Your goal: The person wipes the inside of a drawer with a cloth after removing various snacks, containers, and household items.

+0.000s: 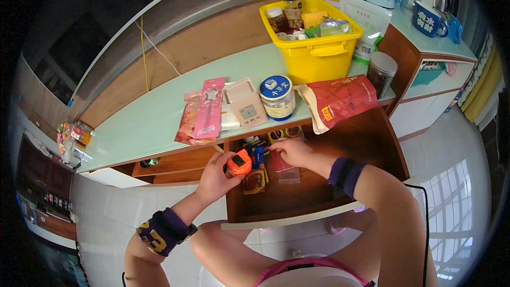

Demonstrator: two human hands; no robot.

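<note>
My left hand (217, 175) holds an orange tape measure (240, 162) above the left side of an open wooden drawer (318, 191). Inside the drawer, my right hand (291, 152) reaches in with its fingertips close together near a blue package (258, 157); whether they pinch something small, I cannot tell. Beneath that hand lies a red flat item (281, 162), with a clear plastic bag (289, 176) in front. A yellow and red package (255, 181) rests below the tape measure. Small items, partly in shadow, lie at the drawer's back.
On the glass-topped cabinet (131, 127) stand pink packages (210, 107), a beige box (246, 103), a blue-lidded jar (277, 97) and a full yellow bin (318, 61). A red pouch (342, 101) overhangs the drawer's back. A dark-filled jar (381, 72) stands at right. My knees are close to the drawer front.
</note>
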